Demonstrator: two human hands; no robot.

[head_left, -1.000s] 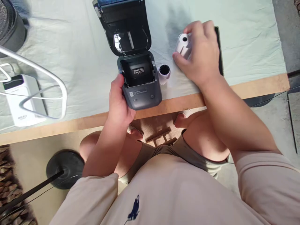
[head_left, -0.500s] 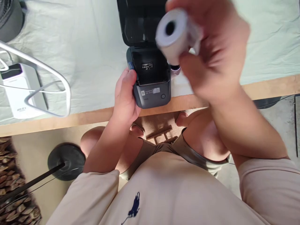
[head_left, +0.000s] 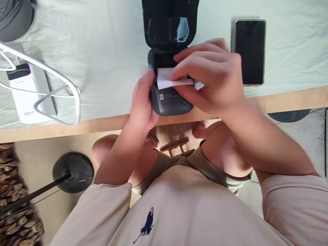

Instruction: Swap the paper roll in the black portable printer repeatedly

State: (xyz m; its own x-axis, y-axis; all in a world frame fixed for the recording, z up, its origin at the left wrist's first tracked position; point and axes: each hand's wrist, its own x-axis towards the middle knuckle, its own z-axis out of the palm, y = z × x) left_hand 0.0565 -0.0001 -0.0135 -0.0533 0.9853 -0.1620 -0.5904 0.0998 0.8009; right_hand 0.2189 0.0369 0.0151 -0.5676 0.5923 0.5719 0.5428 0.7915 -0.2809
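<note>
A dark grey label printer (head_left: 171,106) sits at the table's front edge with its black lid (head_left: 169,25) tipped up and back. My left hand (head_left: 143,99) grips the printer's left side, thumb along its upper edge. Inside the printer's bay lies a white paper roll (head_left: 165,73), its loose end pulled toward the front rim. My right hand (head_left: 210,75) reaches over from the right and pinches the roll's paper between thumb and fingers. The right fingers cover part of the roll and the bay.
A dark-screened phone (head_left: 249,51) lies on the cloth to the right. On the left stand a white power bank (head_left: 29,95) and a looped white cable (head_left: 77,102). A dark round container (head_left: 15,20) occupies the far left corner. Below the table edge is a black round stand base (head_left: 74,172).
My right hand has brought the paper roll down and left, from above the table into the printer's bay. The phone has come into view. My left hand still holds the printer.
</note>
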